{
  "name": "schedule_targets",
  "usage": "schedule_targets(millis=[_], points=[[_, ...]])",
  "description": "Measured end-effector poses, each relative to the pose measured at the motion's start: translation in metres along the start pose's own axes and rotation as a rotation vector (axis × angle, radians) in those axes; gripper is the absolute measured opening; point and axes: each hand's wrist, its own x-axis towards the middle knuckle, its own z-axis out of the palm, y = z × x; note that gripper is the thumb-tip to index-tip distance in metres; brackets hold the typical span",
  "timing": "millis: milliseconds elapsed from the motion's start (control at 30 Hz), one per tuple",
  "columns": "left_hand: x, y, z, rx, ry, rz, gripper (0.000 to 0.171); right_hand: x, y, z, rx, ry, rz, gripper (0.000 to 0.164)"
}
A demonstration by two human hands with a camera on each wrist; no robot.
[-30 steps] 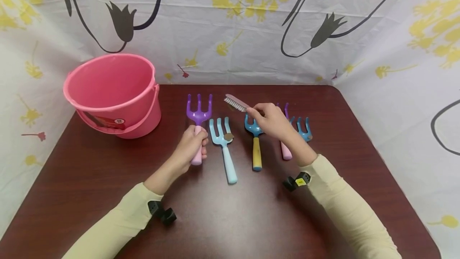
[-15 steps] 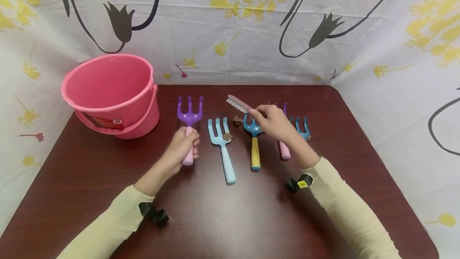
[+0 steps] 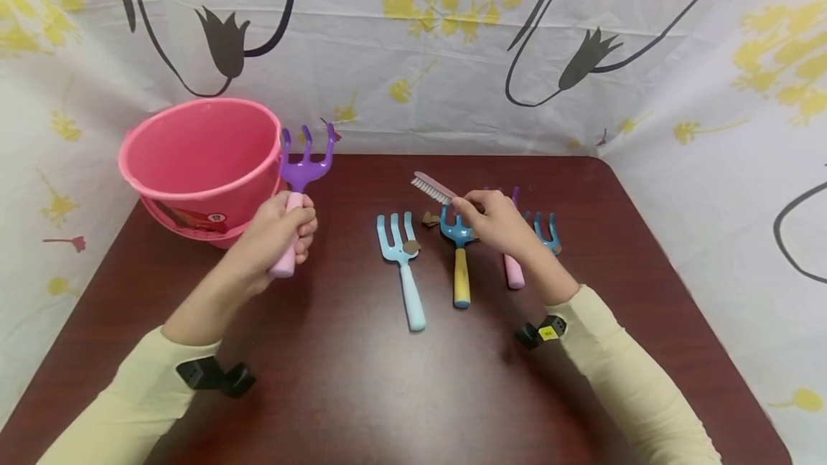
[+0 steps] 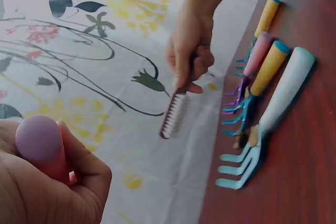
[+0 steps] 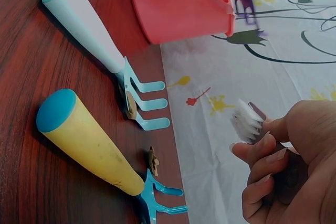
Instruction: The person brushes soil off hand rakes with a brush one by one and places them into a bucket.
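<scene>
Altogether, five forks show: one held purple fork (image 3: 304, 172) and four on the table (image 3: 381, 393). From left to right these are a pale fork (image 3: 412, 296), a yellow-handled fork (image 3: 461, 275), a second purple fork (image 3: 514, 271) and a blue fork (image 3: 551, 239), whose yellow handle shows in the left wrist view. The last two are partly hidden by the right arm in the head view.

One brush (image 3: 431, 188) is pinched in the right hand (image 3: 494, 221), raised above the yellow-handled fork's tines, its bristles turned down and left. The left hand (image 3: 274, 232) has its fingers curled round the pink handle of the held purple fork, off the table, tines upward.

One pink bucket (image 3: 207, 102) stands far left, its mouth upward; that fork is just beside its right rim, though contact cannot be told. What lies at the bottom is hidden.

At least three brown bits lie about: one (image 3: 411, 247) on the pale fork, one (image 3: 430, 219) left of the yellow-handled fork, one at the blue fork.
</scene>
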Motion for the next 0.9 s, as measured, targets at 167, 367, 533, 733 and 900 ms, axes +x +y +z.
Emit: schedule_targets(millis=[167,367,533,733,900], points=[[-0.009,0.019,-0.008,0.027,-0.021,0.016,0.013,0.0,0.001,0.0,0.007,0.001,0.0,0.034],[-0.01,0.035,-0.023,0.058,-0.011,0.013,0.016,-0.001,0.001,-0.001,0.017,-0.007,0.003,0.036],[-0.008,0.046,-0.046,0.015,0.011,-0.036,0.021,-0.001,0.001,-0.001,0.024,-0.007,0.009,0.035],[-0.006,0.051,-0.07,-0.062,0.035,-0.085,0.024,-0.001,0.006,-0.003,0.034,-0.001,0.012,0.037],[-0.006,0.054,-0.082,-0.065,0.056,-0.143,0.031,-0.003,0.009,-0.004,0.028,-0.003,0.011,0.038]])
